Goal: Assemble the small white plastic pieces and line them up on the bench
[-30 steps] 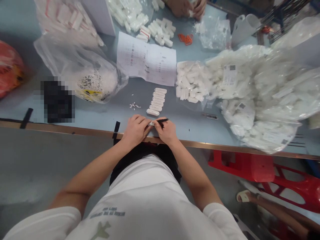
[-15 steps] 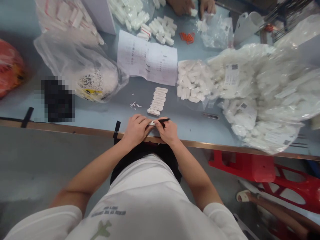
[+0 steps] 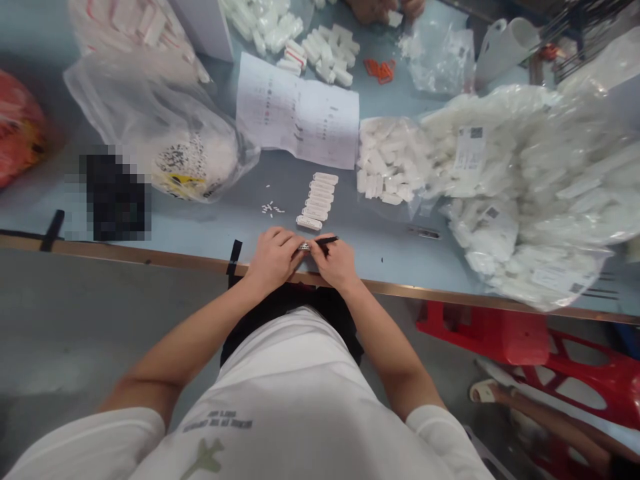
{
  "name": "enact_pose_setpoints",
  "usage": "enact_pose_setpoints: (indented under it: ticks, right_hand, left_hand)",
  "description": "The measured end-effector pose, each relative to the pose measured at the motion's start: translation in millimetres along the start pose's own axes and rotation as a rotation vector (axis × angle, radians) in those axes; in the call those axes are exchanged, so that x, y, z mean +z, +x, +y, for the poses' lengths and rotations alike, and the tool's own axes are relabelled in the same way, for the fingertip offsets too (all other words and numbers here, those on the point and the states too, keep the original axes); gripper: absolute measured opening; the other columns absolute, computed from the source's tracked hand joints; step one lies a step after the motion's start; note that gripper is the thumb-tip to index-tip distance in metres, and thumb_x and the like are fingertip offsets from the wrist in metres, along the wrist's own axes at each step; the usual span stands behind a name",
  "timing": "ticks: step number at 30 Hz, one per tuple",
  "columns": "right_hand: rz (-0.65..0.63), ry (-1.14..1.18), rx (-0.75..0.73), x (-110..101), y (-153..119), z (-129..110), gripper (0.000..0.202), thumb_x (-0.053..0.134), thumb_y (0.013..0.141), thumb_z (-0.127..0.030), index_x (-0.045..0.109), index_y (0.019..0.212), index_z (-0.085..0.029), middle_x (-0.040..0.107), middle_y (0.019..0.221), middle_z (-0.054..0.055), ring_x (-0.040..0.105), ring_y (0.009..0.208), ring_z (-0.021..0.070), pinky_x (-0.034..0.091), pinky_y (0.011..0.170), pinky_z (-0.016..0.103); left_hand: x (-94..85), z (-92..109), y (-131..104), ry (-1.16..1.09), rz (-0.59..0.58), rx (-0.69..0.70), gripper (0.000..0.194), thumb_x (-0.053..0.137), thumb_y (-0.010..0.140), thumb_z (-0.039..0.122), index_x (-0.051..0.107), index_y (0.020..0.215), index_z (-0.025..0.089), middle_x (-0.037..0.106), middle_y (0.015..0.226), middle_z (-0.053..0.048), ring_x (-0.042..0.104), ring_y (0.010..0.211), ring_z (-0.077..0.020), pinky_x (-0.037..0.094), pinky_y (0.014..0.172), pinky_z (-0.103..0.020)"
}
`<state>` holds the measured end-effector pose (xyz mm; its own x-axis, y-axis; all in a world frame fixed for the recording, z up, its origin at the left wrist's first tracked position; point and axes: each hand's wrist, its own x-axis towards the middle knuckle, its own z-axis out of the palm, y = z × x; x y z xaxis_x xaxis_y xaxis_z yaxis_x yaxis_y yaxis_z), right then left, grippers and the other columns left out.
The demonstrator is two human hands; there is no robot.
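Observation:
At the table's front edge, my left hand [image 3: 273,259] is closed on a small white plastic piece [image 3: 304,247] with dark marks along it. My right hand [image 3: 337,263] grips a slim black pen-like tool [image 3: 330,239], its thumb and fingers meeting that piece. Fingers cover most of the piece, and the tool's other end is hidden. Just beyond my hands, a slanting column of several flat white plastic strips [image 3: 318,200] lies on the table. To their left is a scatter of tiny white pegs [image 3: 272,209].
A printed sheet [image 3: 298,110] lies behind the strips. Bags of white parts [image 3: 395,160] crowd the right, beside a small metal tool [image 3: 424,233]. A clear bag [image 3: 195,157] stands left. Another person's hands [image 3: 383,10] work at the far side. Red stools [image 3: 525,340] sit below.
My hands keep almost the same pose around the white piece. The view has shifted slightly. Across the table, the other person's hands have moved a little.

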<state>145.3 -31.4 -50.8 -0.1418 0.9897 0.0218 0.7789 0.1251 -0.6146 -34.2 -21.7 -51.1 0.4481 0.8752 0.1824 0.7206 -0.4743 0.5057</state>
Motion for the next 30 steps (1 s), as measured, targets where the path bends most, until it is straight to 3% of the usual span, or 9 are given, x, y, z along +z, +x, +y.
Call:
enact_pose_setpoints:
  ticks: [7,30]
  right_hand:
    - [0.055,0.069,0.033,-5.8,-2.8,-4.1,0.041,0.044,0.1,-0.051,0.073,0.096,-0.023,0.075,0.089,0.006,0.071,0.088,0.0197,0.052,0.08,0.028]
    - [0.033,0.042,-0.01,-2.7,-2.5,-1.4,0.041,0.044,0.1,-0.051,0.073,0.094,-0.022,0.076,0.089,0.006,0.071,0.086,0.0197,0.052,0.081,0.029]
  left_hand:
    - [-0.3,-0.4,0.4,0.004,0.011,-0.003,0.031,0.051,0.097,0.043,0.07,0.103,0.019,0.072,0.101,-0.009,0.057,0.1,-0.0262,0.041,0.085,-0.041]
    - [-1.3,0.4,-0.3,0.001,-0.01,0.0,0.03,0.049,0.098,0.039,0.07,0.104,0.019,0.072,0.103,-0.01,0.055,0.101,-0.0265,0.041,0.088,-0.041]
